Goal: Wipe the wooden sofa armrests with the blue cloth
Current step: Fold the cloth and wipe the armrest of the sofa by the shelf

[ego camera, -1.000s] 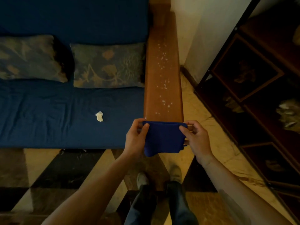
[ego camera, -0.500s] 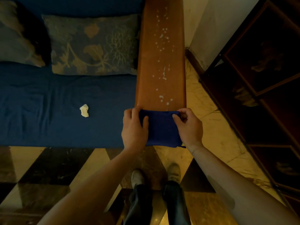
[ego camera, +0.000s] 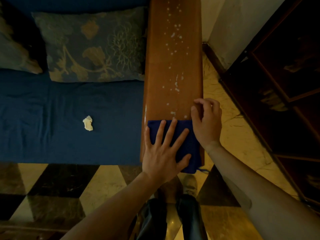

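Lying folded on the near end of the wooden armrest (ego camera: 173,66), blue cloth (ego camera: 190,144), its near edge hanging just past the end. Pressing flat on the cloth, left hand (ego camera: 162,153), fingers (ego camera: 170,132) spread wide, gripping nothing. Resting at the cloth's right edge, right hand (ego camera: 207,122), loosely curled, holding nothing. Dotting the armrest beyond the cloth, white specks (ego camera: 176,84).

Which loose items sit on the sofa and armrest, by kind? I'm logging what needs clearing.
Patterned cushions: 2
Blue cloth: 1
Crumpled white scrap: 1
Total: 4
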### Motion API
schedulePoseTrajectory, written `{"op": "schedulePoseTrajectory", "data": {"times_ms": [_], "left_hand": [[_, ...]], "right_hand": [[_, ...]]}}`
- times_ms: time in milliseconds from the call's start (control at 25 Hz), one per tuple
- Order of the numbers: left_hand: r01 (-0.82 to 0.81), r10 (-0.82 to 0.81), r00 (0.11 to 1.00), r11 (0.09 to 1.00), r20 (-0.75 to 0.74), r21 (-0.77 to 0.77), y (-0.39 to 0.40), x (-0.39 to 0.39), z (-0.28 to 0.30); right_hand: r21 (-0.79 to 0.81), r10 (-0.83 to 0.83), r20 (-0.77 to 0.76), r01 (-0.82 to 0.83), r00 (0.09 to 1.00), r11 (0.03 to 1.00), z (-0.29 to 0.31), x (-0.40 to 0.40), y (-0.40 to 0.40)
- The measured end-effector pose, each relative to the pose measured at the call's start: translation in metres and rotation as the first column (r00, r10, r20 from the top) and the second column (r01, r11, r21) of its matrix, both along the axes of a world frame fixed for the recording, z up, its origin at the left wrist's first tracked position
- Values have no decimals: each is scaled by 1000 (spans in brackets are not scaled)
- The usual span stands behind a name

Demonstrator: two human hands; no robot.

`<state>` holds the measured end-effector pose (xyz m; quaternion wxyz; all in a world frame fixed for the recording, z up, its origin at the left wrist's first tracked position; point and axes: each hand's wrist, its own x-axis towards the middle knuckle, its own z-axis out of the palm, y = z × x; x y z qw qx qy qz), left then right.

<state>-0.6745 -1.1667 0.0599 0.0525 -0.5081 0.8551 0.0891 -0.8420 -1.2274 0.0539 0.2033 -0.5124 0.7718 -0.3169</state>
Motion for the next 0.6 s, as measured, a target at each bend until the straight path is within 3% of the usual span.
{"op": "schedulePoseTrajectory", "data": {"times_ms": [280, 440, 600], "left_hand": [[-83, 81, 996, 996, -45, -30, -149, -47, 0], [-176, 175, 982, 984, -72, -13, -259, -61, -6], [-209, 207, 974, 978, -94, -13, -236, -49, -10]], "right_hand": [[0, 5, -18, -5, 1000, 1000, -9, -14, -44], [95, 73, -145, -60, 987, 994, -13, -14, -54], [68, 124, -255, -110, 959, 992, -12, -19, -46]]}}
